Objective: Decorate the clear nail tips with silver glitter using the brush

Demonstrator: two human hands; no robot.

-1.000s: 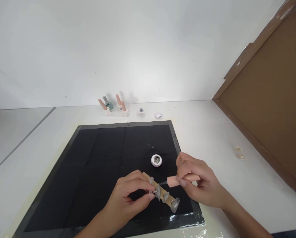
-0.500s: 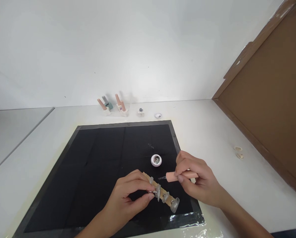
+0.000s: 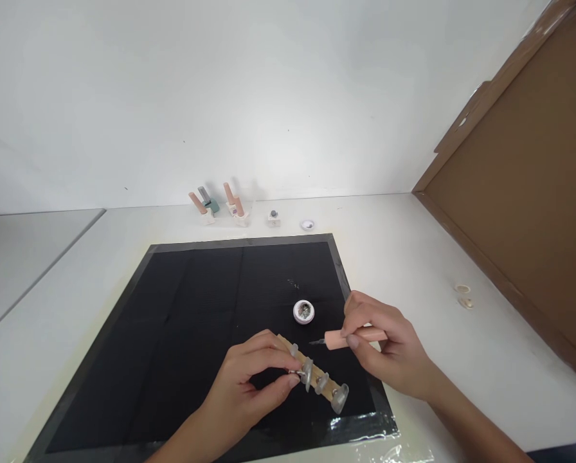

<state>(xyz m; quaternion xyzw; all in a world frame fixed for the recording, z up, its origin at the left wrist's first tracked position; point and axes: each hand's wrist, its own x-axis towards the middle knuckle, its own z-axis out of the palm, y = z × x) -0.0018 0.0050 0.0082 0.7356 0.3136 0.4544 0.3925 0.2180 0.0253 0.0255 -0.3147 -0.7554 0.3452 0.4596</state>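
Observation:
My left hand (image 3: 254, 386) is closed in a pinch on the thin metal stem of a greyish, translucent false nail (image 3: 308, 374). Right behind that nail lies a wooden strip (image 3: 284, 341), set with several similar false nails (image 3: 339, 399). Whether the pinched nail is still fixed to the strip I cannot tell. My right hand (image 3: 389, 341) grips a nail polish brush (image 3: 337, 339) by its peach handle. Its dark bristles point left, a little above the strip and apart from the nails. Just beyond the bristles stands a small round pot (image 3: 304, 312) of silvery glitter.
A black mat (image 3: 186, 334) with taped edges lies beneath the hands. Along the wall stand several polish bottles (image 3: 241, 218), an open bottle (image 3: 273, 219) and a small white lid (image 3: 307, 225). Small beige pieces (image 3: 465, 302) lie at right, near a cardboard panel (image 3: 519, 193).
My right hand has shifted slightly up and right, taking the brush a little farther from the nails. The left hand and the strip look nearly still.

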